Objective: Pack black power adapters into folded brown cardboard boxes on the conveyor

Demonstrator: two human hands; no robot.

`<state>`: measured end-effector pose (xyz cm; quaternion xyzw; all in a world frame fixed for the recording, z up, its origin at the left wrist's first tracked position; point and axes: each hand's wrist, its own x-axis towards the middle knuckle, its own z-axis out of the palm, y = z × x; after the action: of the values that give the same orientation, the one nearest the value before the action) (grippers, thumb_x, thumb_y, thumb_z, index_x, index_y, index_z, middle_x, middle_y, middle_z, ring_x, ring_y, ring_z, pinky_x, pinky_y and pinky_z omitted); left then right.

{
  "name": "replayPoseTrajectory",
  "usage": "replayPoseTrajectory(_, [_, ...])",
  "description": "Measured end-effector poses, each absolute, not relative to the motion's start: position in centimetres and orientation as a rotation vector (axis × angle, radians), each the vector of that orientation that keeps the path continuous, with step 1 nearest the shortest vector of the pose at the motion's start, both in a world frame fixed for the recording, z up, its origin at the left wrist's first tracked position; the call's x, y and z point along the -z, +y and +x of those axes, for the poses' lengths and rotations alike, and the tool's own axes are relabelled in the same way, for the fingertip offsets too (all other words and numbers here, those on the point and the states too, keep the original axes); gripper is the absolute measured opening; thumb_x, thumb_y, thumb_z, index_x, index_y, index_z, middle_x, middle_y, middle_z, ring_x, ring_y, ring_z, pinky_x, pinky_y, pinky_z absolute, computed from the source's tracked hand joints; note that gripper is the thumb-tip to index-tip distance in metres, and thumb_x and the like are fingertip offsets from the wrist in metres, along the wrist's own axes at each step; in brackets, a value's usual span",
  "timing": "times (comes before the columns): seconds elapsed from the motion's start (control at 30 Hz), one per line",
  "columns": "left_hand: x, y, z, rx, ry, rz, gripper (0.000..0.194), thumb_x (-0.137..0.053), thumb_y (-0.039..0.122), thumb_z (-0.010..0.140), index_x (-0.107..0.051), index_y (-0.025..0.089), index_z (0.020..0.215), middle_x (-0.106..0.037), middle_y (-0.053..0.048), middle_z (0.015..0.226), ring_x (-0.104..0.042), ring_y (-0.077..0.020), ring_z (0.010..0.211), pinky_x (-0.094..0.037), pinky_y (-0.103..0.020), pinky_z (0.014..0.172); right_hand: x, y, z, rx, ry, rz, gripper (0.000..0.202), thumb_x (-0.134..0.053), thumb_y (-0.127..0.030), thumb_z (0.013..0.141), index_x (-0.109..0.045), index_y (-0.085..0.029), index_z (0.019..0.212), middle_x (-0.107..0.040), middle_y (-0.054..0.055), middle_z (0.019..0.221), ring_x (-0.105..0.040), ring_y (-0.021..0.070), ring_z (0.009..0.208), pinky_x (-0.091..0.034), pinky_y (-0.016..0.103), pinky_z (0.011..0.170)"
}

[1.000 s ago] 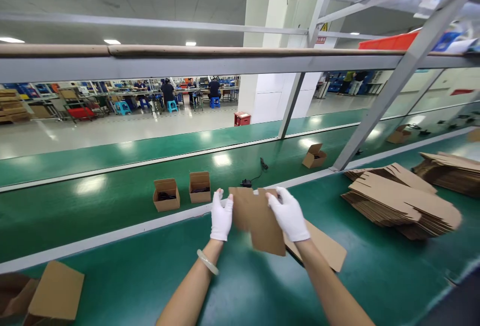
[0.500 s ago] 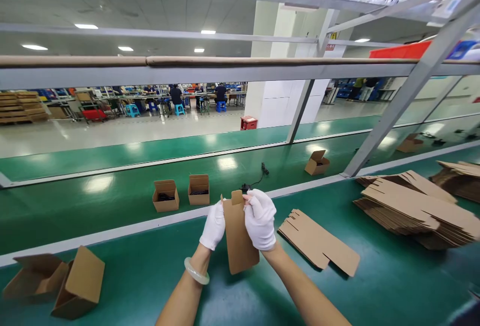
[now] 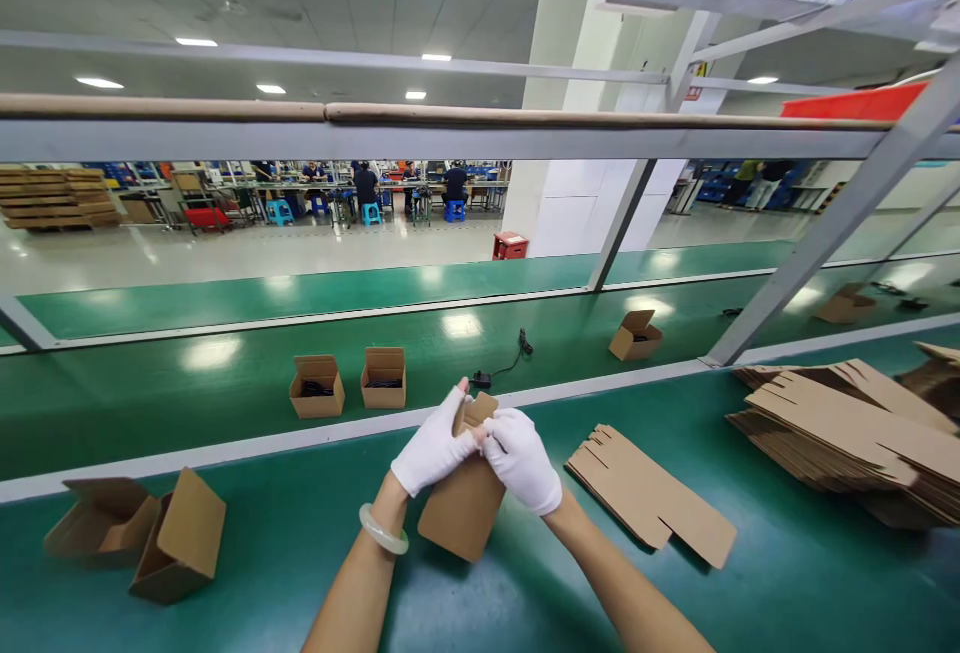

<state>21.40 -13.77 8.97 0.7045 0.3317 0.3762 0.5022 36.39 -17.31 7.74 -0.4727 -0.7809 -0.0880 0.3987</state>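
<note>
Between my hands, above the green work surface, is a partly folded cardboard box [image 3: 466, 511], tilted, with its flap end pointing away from me. My left hand [image 3: 436, 441], white-gloved with bare fingertips, grips the box's upper left edge, its thumb across the flaps. Pinching the upper right edge is my gloved right hand [image 3: 521, 458], its fingers bent at the flap end. The hands nearly touch there, and they hide part of the flaps. To the right lies a short stack of flat cardboard box blanks [image 3: 649, 493].
Two opened boxes [image 3: 180, 538] stand at the left. A larger pile of flat blanks [image 3: 832, 433] lies at right. Beyond the pale divider, boxes with black contents [image 3: 316, 395] and a black adapter with cable [image 3: 484, 379] rest on the belt. A metal post [image 3: 825, 223] rises at right.
The box in my hands has turned, its near end swinging left, and its flap end now shows opened. My left hand has come across the top of it. The view has shifted slightly.
</note>
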Motion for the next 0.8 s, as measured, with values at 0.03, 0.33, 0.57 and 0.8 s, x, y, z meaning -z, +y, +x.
replayPoseTrajectory(0.03, [-9.4, -13.9, 21.2, -0.840, 0.761, 1.765, 0.070, -0.066, 0.041, 0.069, -0.040, 0.020, 0.131, -0.047, -0.012, 0.132, -0.044, -0.0253, 0.122, -0.033, -0.036, 0.103, -7.9, -17.2, 36.5, 0.212, -1.975, -1.204, 0.035, -0.039, -0.027, 0.088, -0.047, -0.020, 0.054, -0.043, -0.001, 0.051, -0.041, 0.0142, 0.055, -0.034, 0.028, 0.062])
replayPoseTrajectory(0.33, [-9.8, -13.6, 20.5, -0.773, 0.743, 1.953, 0.036, -0.070, 0.038, 0.063, -0.054, 0.017, 0.087, -0.054, -0.004, 0.098, -0.053, -0.0187, 0.087, -0.044, -0.031, 0.076, -7.8, -17.3, 37.9, -0.125, -1.437, -1.255, 0.029, -0.041, -0.031, 0.086, -0.056, -0.019, 0.107, -0.060, 0.011, 0.107, -0.052, 0.0223, 0.102, -0.037, 0.042, 0.092])
replayPoseTrajectory(0.57, [-10.1, -14.1, 20.6, -0.841, 0.667, 1.987, 0.028, -0.071, 0.032, 0.064, -0.051, 0.017, 0.077, -0.046, -0.009, 0.127, -0.049, -0.0249, 0.107, -0.041, -0.035, 0.088, -8.9, -17.7, 38.8, -1.468, -1.199, -0.840, 0.051, -0.048, -0.050, 0.082, -0.044, -0.022, 0.124, -0.048, 0.010, 0.131, -0.048, 0.0253, 0.116, -0.039, 0.043, 0.096])
replayPoseTrajectory(0.8, [-10.3, -14.5, 20.4, -0.773, 0.639, 2.071, 0.034, -0.071, 0.036, 0.063, -0.054, 0.019, 0.087, -0.058, -0.005, 0.108, -0.055, -0.0223, 0.095, -0.043, -0.034, 0.083, -9.7, -18.3, 38.6, -1.693, -1.326, -0.813, 0.066, -0.071, -0.046, 0.064, -0.047, -0.022, 0.120, -0.052, 0.011, 0.125, -0.049, 0.0269, 0.114, -0.041, 0.040, 0.092])
